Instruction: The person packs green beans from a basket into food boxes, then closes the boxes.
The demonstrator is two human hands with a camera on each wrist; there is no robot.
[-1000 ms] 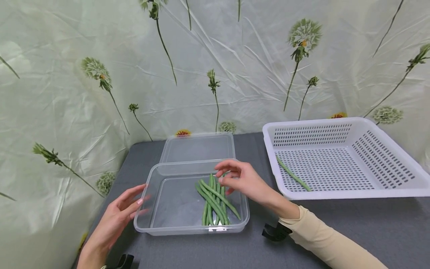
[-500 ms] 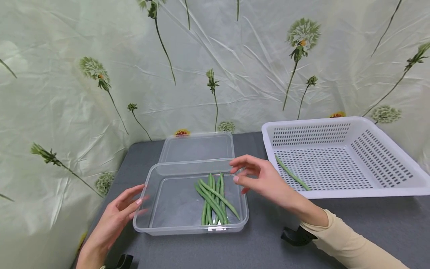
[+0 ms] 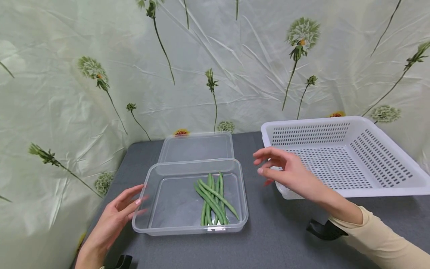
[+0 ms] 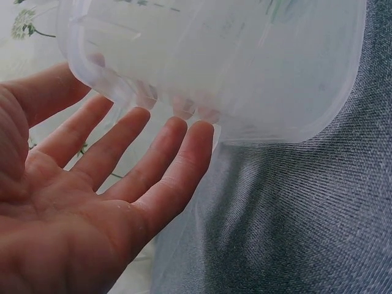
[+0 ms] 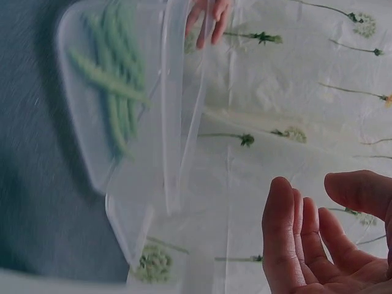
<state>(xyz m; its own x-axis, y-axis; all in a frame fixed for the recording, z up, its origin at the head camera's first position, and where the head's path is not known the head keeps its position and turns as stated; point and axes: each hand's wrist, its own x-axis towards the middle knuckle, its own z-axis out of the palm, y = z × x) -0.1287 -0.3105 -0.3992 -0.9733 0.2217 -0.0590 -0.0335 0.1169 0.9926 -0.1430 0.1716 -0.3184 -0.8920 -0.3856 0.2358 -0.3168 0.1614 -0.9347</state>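
A clear plastic container sits on the grey table and holds several green beans in its right half. My left hand rests with straight fingers against the container's front left corner; the left wrist view shows those fingers flat under its rim. My right hand hovers open and empty at the front left corner of the white slotted basket, covering part of the basket floor. In the right wrist view its loosely spread fingers hold nothing, and the beans lie off to the left.
The container's clear lid lies flat just behind it. A flower-printed sheet hangs behind and to the left of the table. Bare grey tabletop stretches in front of the container and the basket.
My right hand has moved right, from over the beans in the container to the basket's front left corner, empty all the while. The left hand has stayed put.
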